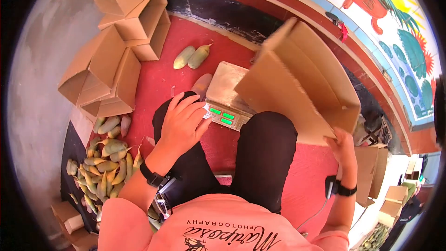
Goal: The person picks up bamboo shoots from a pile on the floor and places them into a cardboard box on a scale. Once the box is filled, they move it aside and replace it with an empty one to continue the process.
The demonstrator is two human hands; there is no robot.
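My right hand (342,148) grips the lower corner of a large open cardboard box (283,97). The box is tilted, and its near corner overlaps the metal pan of a digital scale (227,83). Green digits glow on the scale's display (222,115), which faces my knees. Over my left knee lies my left hand (183,118), fingers spread and holding nothing, with its fingertips close to the display. Two plump pale green, radish-like vegetables (191,56) rest on the red floor beyond the scale.
Stacked cardboard boxes (111,60) stand at the upper left by the wall. Below them, a heap of green and yellowish tapered vegetables (104,172) lies on dark sheeting. More cardboard (371,174) stands at the right. A painted wall (395,42) borders the far side.
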